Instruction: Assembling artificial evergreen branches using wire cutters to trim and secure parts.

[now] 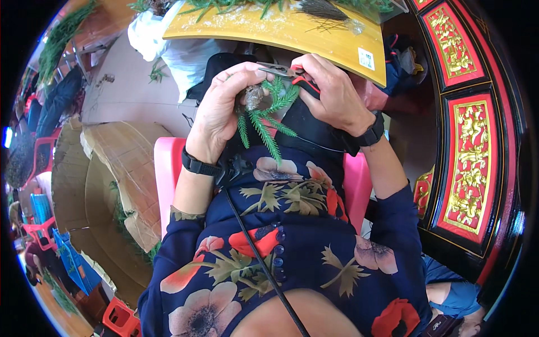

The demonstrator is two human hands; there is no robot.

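Our left hand [223, 100] pinches the green, needle-leaved, plastic-looking sprig [263, 128] with its brown, rough cone [254, 98] over our lap [309, 130] | our right hand [337, 95] is clamped round red-and-black-handled steel pliers [279, 70] | risk: a slip could nip our left thumb, near the jaws

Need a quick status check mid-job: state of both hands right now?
Left hand: closed, holding the green pine sprig with the pine cone.
Right hand: closed, holding the red-and-black-handled pliers.
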